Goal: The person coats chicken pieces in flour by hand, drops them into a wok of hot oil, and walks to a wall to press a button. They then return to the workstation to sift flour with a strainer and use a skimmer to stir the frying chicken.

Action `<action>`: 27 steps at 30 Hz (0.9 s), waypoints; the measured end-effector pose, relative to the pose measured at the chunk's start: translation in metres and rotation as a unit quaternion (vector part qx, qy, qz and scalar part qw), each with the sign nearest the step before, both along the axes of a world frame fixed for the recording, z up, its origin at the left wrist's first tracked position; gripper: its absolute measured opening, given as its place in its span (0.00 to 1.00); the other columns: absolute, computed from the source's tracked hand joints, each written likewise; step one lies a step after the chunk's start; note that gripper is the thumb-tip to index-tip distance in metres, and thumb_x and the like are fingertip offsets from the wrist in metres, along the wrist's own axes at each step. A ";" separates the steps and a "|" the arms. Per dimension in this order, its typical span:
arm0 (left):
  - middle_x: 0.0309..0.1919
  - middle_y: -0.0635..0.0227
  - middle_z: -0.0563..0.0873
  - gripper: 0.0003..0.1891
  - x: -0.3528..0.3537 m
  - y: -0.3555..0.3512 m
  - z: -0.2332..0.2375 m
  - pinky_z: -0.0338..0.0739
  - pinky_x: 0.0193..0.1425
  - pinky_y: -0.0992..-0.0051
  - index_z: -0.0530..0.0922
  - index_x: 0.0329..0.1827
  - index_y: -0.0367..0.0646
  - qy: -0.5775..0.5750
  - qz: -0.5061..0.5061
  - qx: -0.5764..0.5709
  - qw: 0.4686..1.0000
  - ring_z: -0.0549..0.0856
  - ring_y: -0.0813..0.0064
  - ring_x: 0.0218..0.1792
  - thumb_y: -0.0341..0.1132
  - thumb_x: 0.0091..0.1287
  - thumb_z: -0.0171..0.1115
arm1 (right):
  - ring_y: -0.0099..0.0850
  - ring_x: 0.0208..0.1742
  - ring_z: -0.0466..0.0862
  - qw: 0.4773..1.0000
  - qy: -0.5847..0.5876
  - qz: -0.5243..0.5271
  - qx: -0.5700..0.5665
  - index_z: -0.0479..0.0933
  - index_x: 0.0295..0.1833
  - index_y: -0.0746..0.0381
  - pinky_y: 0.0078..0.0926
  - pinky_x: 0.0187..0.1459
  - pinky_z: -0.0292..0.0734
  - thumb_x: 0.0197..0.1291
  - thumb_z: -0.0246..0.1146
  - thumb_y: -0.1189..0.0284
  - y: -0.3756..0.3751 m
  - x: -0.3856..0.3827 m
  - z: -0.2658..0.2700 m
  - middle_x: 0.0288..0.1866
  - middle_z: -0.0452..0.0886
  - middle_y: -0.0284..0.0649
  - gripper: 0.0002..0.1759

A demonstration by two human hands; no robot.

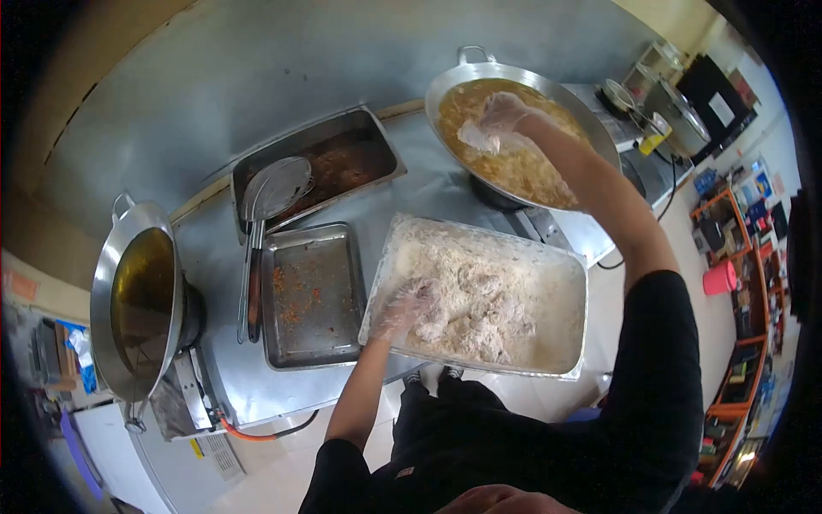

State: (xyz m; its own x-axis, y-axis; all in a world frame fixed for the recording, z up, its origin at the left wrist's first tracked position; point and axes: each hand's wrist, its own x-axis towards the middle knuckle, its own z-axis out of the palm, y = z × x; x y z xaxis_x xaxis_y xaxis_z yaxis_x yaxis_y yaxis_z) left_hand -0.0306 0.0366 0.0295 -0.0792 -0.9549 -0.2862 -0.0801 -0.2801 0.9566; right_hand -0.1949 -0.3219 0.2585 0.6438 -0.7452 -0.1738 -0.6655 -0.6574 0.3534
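Observation:
My right hand, in a clear glove, is above a large wok of bubbling oil. Its fingers are closed on a flour-coated piece of meat, held low over the oil. Gloved and dusted with flour, my left hand rests in the left part of a metal tray of flour. Its fingers curl around a flour-coated piece, partly hidden by the hand. Several more coated pieces lie heaped in the middle of the flour.
Left of the flour is a shallow tray with orange crumbs. Behind it stands a deeper pan of dark residue, a wire skimmer lying across its rim. A second wok of oil stands far left. An orange hose hangs below the counter.

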 end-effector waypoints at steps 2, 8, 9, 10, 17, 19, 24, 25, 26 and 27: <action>0.61 0.60 0.74 0.22 0.006 -0.002 -0.014 0.73 0.59 0.72 0.71 0.62 0.44 -0.015 -0.007 -0.004 1.000 0.78 0.71 0.56 0.38 0.66 0.57 | 0.44 0.47 0.82 0.994 0.106 0.036 0.005 0.79 0.50 0.66 0.39 0.50 0.77 0.51 0.59 0.58 -0.025 0.019 -0.020 0.47 0.82 0.46 0.26; 0.47 0.61 0.82 0.17 0.010 -0.002 0.069 0.75 0.52 0.71 0.77 0.53 0.44 -0.269 -0.014 0.028 0.963 0.81 0.68 0.47 0.43 0.64 0.60 | 0.35 0.39 0.83 0.951 0.170 0.098 -0.240 0.81 0.41 0.59 0.31 0.36 0.78 0.58 0.54 0.69 -0.079 -0.008 -0.019 0.36 0.83 0.41 0.12; 0.45 0.62 0.82 0.18 0.011 -0.003 0.070 0.75 0.51 0.71 0.77 0.51 0.43 -0.223 0.012 -0.010 0.975 0.81 0.69 0.45 0.44 0.64 0.61 | 0.35 0.39 0.82 0.949 0.162 0.093 -0.255 0.80 0.43 0.60 0.31 0.37 0.78 0.58 0.54 0.70 -0.037 -0.008 0.019 0.37 0.82 0.41 0.12; 0.42 0.63 0.83 0.19 0.010 -0.002 0.070 0.75 0.50 0.71 0.77 0.49 0.42 -0.174 0.040 -0.046 0.983 0.81 0.69 0.43 0.46 0.63 0.61 | 0.34 0.39 0.82 0.946 0.157 0.089 -0.268 0.79 0.44 0.61 0.31 0.37 0.79 0.58 0.54 0.70 0.017 -0.004 0.057 0.37 0.82 0.41 0.13; 0.40 0.60 0.85 0.21 -0.004 -0.024 0.054 0.77 0.47 0.74 0.75 0.55 0.39 -0.079 0.026 -0.047 0.995 0.85 0.72 0.40 0.37 0.61 0.66 | 0.34 0.44 0.82 0.971 -0.093 0.194 0.101 0.77 0.45 0.62 0.23 0.45 0.77 0.61 0.59 0.64 0.216 -0.035 0.017 0.40 0.81 0.46 0.14; 0.40 0.64 0.84 0.20 -0.012 -0.035 0.021 0.77 0.46 0.76 0.73 0.55 0.39 0.063 0.016 -0.123 0.990 0.84 0.76 0.40 0.32 0.61 0.66 | 0.34 0.45 0.82 0.967 -0.159 0.094 0.177 0.77 0.49 0.62 0.24 0.47 0.77 0.60 0.61 0.61 0.238 -0.041 -0.047 0.44 0.81 0.46 0.18; 0.47 0.66 0.81 0.19 -0.031 -0.021 0.085 0.78 0.47 0.77 0.69 0.55 0.40 0.013 -0.022 -0.070 0.997 0.82 0.75 0.46 0.28 0.63 0.63 | 0.35 0.44 0.82 0.860 -0.372 -0.107 0.332 0.77 0.53 0.58 0.31 0.47 0.76 0.59 0.60 0.57 0.288 -0.050 -0.109 0.41 0.81 0.49 0.21; 0.49 0.65 0.80 0.19 -0.033 -0.018 0.083 0.78 0.47 0.77 0.68 0.56 0.41 0.049 -0.023 -0.057 0.997 0.81 0.75 0.48 0.29 0.63 0.62 | 0.35 0.44 0.82 0.856 -0.396 -0.095 0.318 0.77 0.53 0.58 0.30 0.48 0.75 0.59 0.60 0.56 0.295 -0.053 -0.115 0.43 0.82 0.48 0.22; 0.51 0.64 0.79 0.21 -0.036 -0.015 0.070 0.78 0.49 0.76 0.67 0.58 0.41 0.105 -0.047 -0.061 0.992 0.81 0.74 0.50 0.30 0.64 0.62 | 0.35 0.45 0.82 0.850 -0.420 -0.086 0.304 0.77 0.53 0.57 0.29 0.48 0.75 0.58 0.60 0.54 0.301 -0.056 -0.124 0.45 0.82 0.48 0.23; 0.52 0.63 0.78 0.22 -0.038 -0.014 0.047 0.77 0.51 0.75 0.67 0.60 0.41 0.161 -0.072 -0.065 0.982 0.80 0.72 0.53 0.31 0.65 0.61 | 0.35 0.46 0.81 0.855 -0.393 -0.088 0.327 0.77 0.53 0.57 0.30 0.49 0.75 0.59 0.59 0.53 0.298 -0.064 -0.143 0.47 0.82 0.46 0.23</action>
State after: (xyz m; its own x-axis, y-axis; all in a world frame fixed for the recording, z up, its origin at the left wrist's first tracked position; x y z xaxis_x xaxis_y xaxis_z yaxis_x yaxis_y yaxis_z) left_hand -0.0689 0.0227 0.0769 -0.2815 -0.9542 -0.1009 0.2021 -0.1618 0.9659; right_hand -0.2587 -0.0238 0.1150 0.6417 -0.7511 -0.1554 -0.6368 -0.4088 -0.6538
